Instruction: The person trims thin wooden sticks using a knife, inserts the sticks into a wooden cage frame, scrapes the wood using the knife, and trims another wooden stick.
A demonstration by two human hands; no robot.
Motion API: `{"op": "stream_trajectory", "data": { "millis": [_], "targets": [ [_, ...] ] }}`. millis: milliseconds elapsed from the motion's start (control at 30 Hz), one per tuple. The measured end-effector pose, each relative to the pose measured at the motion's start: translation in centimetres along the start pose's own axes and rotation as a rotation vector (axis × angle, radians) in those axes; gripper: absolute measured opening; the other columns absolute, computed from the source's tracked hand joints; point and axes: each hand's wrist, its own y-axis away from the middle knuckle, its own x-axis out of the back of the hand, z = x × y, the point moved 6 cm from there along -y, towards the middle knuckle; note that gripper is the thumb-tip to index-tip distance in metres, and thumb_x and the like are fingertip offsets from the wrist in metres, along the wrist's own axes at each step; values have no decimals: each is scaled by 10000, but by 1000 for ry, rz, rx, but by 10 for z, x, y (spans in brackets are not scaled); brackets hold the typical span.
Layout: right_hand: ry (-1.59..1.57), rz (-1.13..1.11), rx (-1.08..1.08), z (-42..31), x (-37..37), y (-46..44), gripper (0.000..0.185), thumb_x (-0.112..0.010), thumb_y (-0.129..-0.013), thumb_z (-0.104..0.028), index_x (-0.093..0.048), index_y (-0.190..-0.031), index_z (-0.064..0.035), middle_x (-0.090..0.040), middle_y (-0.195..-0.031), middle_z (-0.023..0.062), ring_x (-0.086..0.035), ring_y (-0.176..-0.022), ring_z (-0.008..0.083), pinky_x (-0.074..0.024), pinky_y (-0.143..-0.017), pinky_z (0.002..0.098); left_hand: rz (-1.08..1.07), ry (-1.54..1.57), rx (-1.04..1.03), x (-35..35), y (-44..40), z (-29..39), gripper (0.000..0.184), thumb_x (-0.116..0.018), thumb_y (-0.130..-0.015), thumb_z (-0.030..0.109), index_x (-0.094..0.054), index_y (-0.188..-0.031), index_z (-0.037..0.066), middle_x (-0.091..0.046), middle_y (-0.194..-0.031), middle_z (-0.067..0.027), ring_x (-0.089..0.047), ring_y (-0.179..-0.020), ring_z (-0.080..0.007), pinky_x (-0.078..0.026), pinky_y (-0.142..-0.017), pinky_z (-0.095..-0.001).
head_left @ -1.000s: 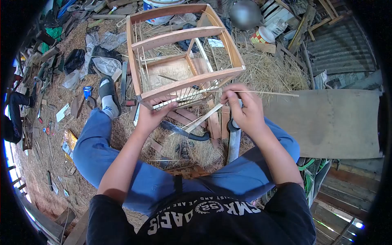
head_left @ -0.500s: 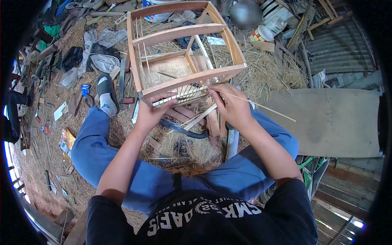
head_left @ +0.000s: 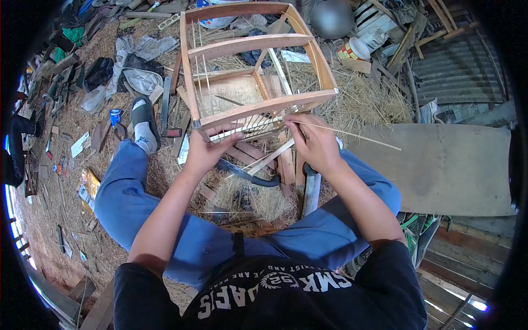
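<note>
A wooden cage frame (head_left: 250, 39) with curved crossbars and thin rods stands tilted between my knees. My left hand (head_left: 208, 151) is wrapped round its near left corner, thumb on the lower near rail. In my right hand (head_left: 314, 140), thumb and forefinger pinch a long thin bamboo stick (head_left: 363, 136). One end of the stick is at the near side of the frame; the other points out to the right. Whether its tip sits in a hole cannot be made out. Several slim rods (head_left: 264, 124) run across the near side of the frame between my hands.
Below the frame lies a dark-handled tool (head_left: 247, 175) among wood offcuts (head_left: 286, 165) and straw. A wide flat board (head_left: 440, 170) is on the right. A paint bucket (head_left: 353, 49) stands at the back right, a blue can (head_left: 115, 116) at the left.
The frame has shifted slightly to the right and tipped a little, with my left hand still on it. My right hand and the stick have moved slightly too.
</note>
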Motion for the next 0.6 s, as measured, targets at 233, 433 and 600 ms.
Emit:
{"op": "stream_trajectory", "data": {
  "millis": [233,433,600],
  "targets": [
    [87,-21,31,-1,0,-3,144,-707,-914,-90,-726,-1050,-46,-728,-958,113,-692,-858,323,-544,-769,412,19,-3,26,0,1,0,247,-848,-858,154,-784,-1049,12,-766,-960,-65,-681,-911,-125,-530,-855,-293],
    [220,-74,106,-12,1,-6,185,-740,-869,-111,-739,-1053,-104,-701,-868,78,-652,-739,299,-527,-697,416,5,-38,3,0,-1,5,242,-836,-873,161,-787,-1054,7,-767,-947,-67,-676,-886,-116,-532,-822,-288],
    [207,-96,47,-11,-5,-4,187,-725,-880,-114,-737,-1066,-102,-702,-871,87,-655,-734,312,-530,-697,431,-6,-29,23,-1,0,6,266,-835,-876,171,-786,-1077,4,-770,-924,-67,-669,-833,-94,-537,-768,-269]
  ]
}}
